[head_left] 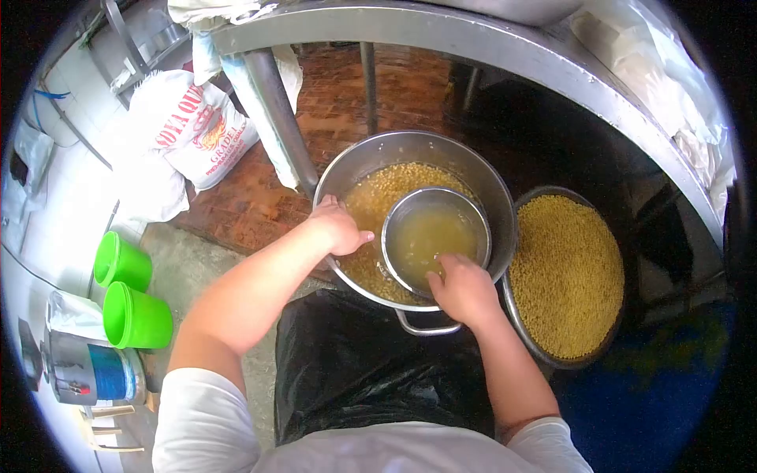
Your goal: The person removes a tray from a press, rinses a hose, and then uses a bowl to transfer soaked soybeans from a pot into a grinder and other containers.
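Observation:
A large steel pot [497, 177] stands in front of me with soaked yellow beans [374, 189] and liquid inside. Within it sits a smaller steel bowl [438, 191] full of cloudy yellowish liquid. My right hand [464, 288] grips the near right rim of this bowl, thumb and fingers at its edge. At the pot's left rim is my left hand [339, 227], its thumb stretched toward the bowl and its other fingers at the rim, holding nothing. Touching or close to the pot on the right, a wide basin [516, 319] holds a heap of yellow beans [564, 276].
A steel table frame [505, 33] curves across the top, with legs behind the pot. White printed sacks [209, 130] lie at the upper left. Two green buckets [146, 319] and a metal container [72, 366] stand at the left. Black plastic [355, 370] lies before me.

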The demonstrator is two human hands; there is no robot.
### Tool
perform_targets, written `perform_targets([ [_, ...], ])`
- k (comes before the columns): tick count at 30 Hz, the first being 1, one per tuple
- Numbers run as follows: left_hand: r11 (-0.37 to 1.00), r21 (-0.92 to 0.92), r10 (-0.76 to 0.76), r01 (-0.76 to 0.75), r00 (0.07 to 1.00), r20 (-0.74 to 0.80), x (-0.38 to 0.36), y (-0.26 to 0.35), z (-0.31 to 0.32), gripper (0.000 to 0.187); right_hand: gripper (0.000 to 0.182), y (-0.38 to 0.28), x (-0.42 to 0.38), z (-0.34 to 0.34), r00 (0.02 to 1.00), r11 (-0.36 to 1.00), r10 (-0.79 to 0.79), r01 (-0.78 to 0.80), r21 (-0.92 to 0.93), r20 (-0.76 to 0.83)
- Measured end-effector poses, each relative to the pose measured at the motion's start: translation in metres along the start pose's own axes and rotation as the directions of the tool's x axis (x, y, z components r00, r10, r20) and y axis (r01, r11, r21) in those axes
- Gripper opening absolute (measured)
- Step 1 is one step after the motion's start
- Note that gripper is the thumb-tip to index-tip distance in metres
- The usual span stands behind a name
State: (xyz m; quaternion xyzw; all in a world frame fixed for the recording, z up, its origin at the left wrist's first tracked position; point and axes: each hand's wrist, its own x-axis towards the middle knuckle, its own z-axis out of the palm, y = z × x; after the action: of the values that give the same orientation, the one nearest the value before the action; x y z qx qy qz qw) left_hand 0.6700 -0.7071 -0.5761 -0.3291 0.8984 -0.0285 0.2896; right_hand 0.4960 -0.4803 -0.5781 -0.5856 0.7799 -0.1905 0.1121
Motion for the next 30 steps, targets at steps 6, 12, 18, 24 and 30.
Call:
perform_targets([
  [6,0.856,-0.476,0.192,-0.201,0.979,-0.067,-0.021,0.026,-0.011,0.072,0.073,0.045,0.078,0.002,0.994,0.918,0.107,-0.095,-0.384,0.009],
  [12,0.887,-0.441,0.02,-0.14,0.964,-0.266,-0.067,0.042,0.007,0.049,0.064,0.131,0.177,0.036,0.885,0.893,0.33,-0.18,-0.412,0.328],
  [18,0.841,-0.511,-0.091,-0.179,0.883,-0.46,-0.055,0.043,0.025,0.043,0.041,0.026,0.136,-0.041,0.994,0.877,-0.106,0.074,-0.475,-0.039],
  [24,0.814,-0.55,-0.086,-0.186,0.898,-0.432,-0.062,0.041,0.015,0.048,0.042,0.031,0.127,-0.078,0.703,0.872,-0.473,0.289,-0.395,-0.531],
  [30,0.797,-0.569,-0.071,-0.204,0.903,-0.423,-0.058,0.04,0.02,0.057,0.077,0.055,0.095,-0.068,0.58,0.929,-0.369,0.235,-0.285,-0.726],
])
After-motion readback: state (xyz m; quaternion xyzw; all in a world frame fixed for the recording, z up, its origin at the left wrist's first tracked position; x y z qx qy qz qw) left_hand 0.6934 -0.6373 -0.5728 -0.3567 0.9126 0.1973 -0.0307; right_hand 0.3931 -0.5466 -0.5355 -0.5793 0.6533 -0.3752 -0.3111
